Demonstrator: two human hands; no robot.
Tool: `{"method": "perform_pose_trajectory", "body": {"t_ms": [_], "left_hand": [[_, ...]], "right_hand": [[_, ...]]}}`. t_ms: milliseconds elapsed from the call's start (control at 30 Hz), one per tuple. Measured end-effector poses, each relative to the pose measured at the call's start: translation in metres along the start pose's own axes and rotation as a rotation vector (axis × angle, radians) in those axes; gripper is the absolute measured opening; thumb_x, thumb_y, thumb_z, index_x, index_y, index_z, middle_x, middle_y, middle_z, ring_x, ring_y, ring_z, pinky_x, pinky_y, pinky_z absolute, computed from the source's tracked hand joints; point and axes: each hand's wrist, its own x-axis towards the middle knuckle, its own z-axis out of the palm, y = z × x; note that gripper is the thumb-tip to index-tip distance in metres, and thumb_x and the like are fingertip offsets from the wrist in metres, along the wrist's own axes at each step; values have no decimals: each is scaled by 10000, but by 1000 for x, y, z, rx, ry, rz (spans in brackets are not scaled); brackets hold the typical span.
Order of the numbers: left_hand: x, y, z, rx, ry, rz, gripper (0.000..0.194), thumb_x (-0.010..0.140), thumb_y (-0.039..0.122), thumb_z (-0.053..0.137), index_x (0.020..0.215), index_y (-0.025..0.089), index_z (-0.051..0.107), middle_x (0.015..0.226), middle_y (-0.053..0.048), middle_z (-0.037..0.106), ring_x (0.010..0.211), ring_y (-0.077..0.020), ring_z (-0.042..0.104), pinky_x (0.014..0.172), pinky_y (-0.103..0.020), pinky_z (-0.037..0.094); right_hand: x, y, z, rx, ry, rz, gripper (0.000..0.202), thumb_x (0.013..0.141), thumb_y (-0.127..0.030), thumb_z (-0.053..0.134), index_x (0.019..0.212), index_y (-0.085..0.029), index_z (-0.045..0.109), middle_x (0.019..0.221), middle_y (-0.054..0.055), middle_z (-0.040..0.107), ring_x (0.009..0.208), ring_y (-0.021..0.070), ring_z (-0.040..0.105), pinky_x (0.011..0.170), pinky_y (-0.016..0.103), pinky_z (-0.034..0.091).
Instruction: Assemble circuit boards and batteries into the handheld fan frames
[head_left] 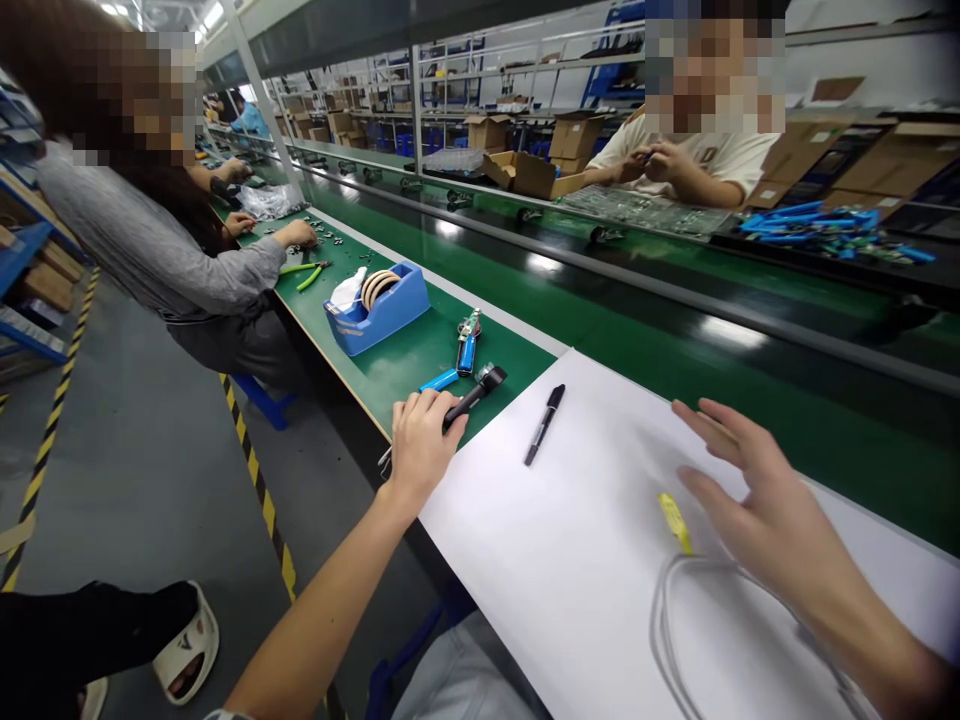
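My left hand [424, 435] is closed round the lower end of a black stick-shaped tool with a wider, angled head [480, 388], at the table's near edge. Its exact kind I cannot make out. Just beyond it lie a blue cylinder [439, 381] and a small assembly with a blue cell and a circuit board [467, 345]. My right hand [757, 490] hovers, fingers apart and slightly blurred, over a white sheet [570, 560]. Below its thumb are a yellow tag [675, 522] and a looped grey cable [664, 620]. A black marker [544, 425] rests on the sheet between my hands.
A blue tape dispenser [386, 310] and green-handled cutters [309, 275] are further along the green table. One co-worker [225, 260] sits at left among small parts; another [690, 165] sits across the conveyor [637, 320], beside a pile of blue parts [832, 235].
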Motion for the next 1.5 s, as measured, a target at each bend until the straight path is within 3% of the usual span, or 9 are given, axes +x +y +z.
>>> {"method": "perform_pose_trajectory", "body": {"t_ms": [67,167,267,367,567,800,1133,1267,1500], "left_hand": [[0,0,0,-7,8,8,76,903,253,660,967,234,625,995,-8,681,936,-220,584,801,-364,359],[0,0,0,-19,14,12,91,895,242,672,977,232,633,992,-10,679,933,-215,593,803,-361,361],[0,1,0,-32,18,18,110,896,242,674,1000,231,642,987,-14,676,941,-215,602,812,-357,363],[0,0,1,-43,19,23,114,899,247,672,1009,230,647,982,-15,675,940,-215,607,810,-352,361],[0,-1,2,-33,33,26,94,910,277,659,988,225,652,941,-15,665,915,-211,604,799,-344,365],[2,-2,2,-27,20,27,79,915,273,652,977,225,645,926,-12,654,903,-207,603,784,-339,367],[2,-3,3,-63,26,5,96,894,248,677,979,226,638,964,-14,682,925,-210,615,799,-346,384],[2,-1,2,-55,21,-12,94,877,235,692,952,231,635,954,-9,686,927,-219,611,807,-351,381],[2,1,1,-78,4,-41,123,880,220,669,994,233,624,973,-23,690,929,-226,610,820,-356,381]], "right_hand": [[-3,-14,12,-34,-6,-95,524,923,-358,472,1435,-324,365,1427,57,563,1239,370,588,689,460,622],[-1,-50,42,-116,-36,-392,469,950,-229,423,1419,-229,429,1399,101,574,1265,310,574,969,508,551],[7,-85,74,-203,-97,-670,518,900,-79,397,1414,-109,460,1395,145,572,1323,294,516,997,453,533],[16,-101,96,-261,-116,-779,573,840,-16,406,1410,-34,464,1428,151,548,1350,313,478,1000,458,519],[27,-103,111,-283,-117,-788,596,821,4,420,1415,-2,467,1493,129,485,1363,323,457,1009,475,497],[33,-107,118,-129,-157,-715,595,826,-34,445,1421,-16,454,1420,138,559,1313,296,502,1031,456,497],[45,-126,108,74,-277,-497,453,850,-54,440,1287,-114,543,1228,135,657,1218,281,565,1010,455,505],[51,-114,92,326,-189,-397,397,859,-120,483,1241,-197,558,1283,85,622,1212,230,580,1054,428,479],[46,-78,72,430,-43,-108,199,805,-283,593,979,-191,624,899,51,659,745,190,627,697,347,528]]}}
